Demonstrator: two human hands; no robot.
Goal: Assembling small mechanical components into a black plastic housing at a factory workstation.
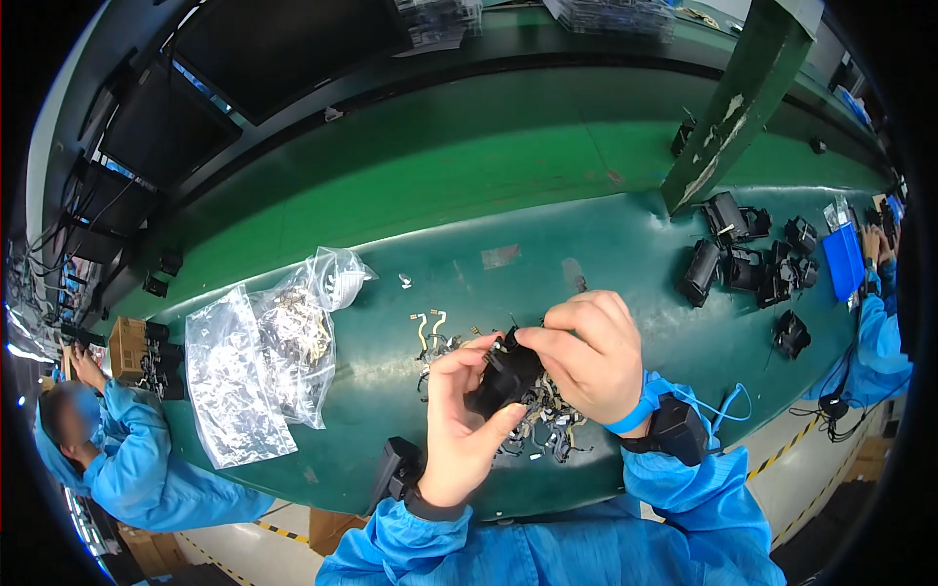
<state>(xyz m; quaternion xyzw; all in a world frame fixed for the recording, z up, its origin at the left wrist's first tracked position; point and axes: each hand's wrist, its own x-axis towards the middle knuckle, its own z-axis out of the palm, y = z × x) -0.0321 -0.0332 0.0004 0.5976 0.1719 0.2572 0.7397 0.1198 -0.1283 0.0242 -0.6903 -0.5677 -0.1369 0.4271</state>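
My left hand [461, 415] is wrapped round a black plastic housing [508, 376], thumb on its near side and fingers on the far side. At the housing's upper edge, my right hand [592, 354] has thumb and forefinger pinched together. Whether a small part sits between those fingertips is hidden. Beneath and around both hands lies a loose pile of small flex cables [555, 430], with a few pale ones [430, 330] spread out to the left of the housing. A blue strap with a cord circles my right wrist.
Clear plastic bags [239, 376] of small parts lie on the green table at left. Several black housings [743, 264] cluster at right beside a blue tray [842, 262]. A green post [738, 107] rises behind them. People in blue work on both sides.
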